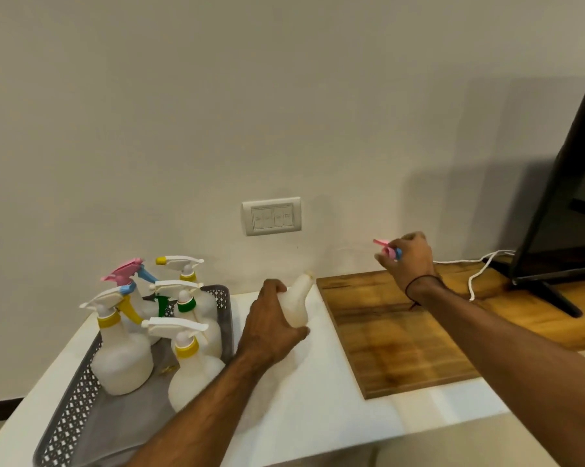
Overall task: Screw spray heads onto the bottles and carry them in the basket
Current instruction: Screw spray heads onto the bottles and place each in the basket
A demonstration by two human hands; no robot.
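A white headless bottle (297, 299) leans on the white counter, right of the basket, and my left hand (270, 326) grips its body. My right hand (407, 261) is raised over the far edge of the wooden board and holds a pink spray head with a blue collar (387, 248). The grey perforated basket (79, 396) at the left holds several white bottles with spray heads screwed on, among them a yellow-collared one (190, 369), a green-collared one (186, 303) and a pink-and-blue one (126, 273).
A wooden board (392, 335) lies on the white counter (318, 409) to the right of the bottle. A black TV (564, 197) stands at far right on its foot, with a white cable (476, 274) trailing beside it. A wall socket (271, 215) sits behind.
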